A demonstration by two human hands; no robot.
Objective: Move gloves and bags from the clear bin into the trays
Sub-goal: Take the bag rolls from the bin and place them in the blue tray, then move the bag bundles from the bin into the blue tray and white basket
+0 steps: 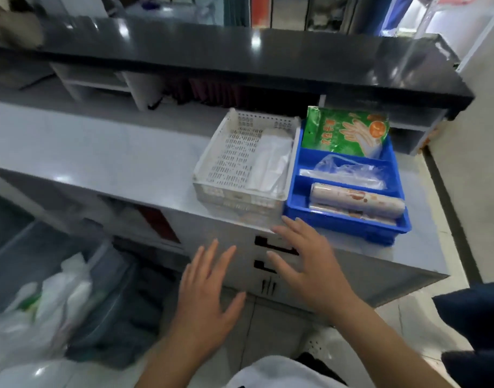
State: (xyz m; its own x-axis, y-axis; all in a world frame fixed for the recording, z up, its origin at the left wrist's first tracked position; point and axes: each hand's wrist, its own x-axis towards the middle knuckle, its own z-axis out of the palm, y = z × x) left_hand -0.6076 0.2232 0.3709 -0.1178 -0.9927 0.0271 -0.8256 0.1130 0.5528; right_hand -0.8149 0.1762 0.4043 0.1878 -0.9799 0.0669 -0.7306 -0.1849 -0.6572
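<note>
We look down at a grey counter (100, 152) with two trays side by side at centre right of the frame. The white perforated tray (234, 158) holds a pale folded plastic bag (271, 161) along its right wall. Touching it on the right, the blue divided tray (349, 217) holds a green glove packet (344, 130) standing tilted in its far compartment, loose clear bags (349, 172) in the middle one, and a printed roll (358, 201) in the near one. Our left hand (209, 298) and right hand (304, 264) float at lower centre, fingers spread wide, holding nothing, in front of the cabinet drawers (274, 247). The clear bin (80, 278) sits low at lower left, blurred, with white bags (63, 287) left inside. We judge the risks from here: the blue tray sits close to the counter's near edge, so a passing knock from our right hand could shove it off; the slippery bags in the bin may slide from a loose grasp; and the tilted glove packet could topple if more is pushed in beside it.
</note>
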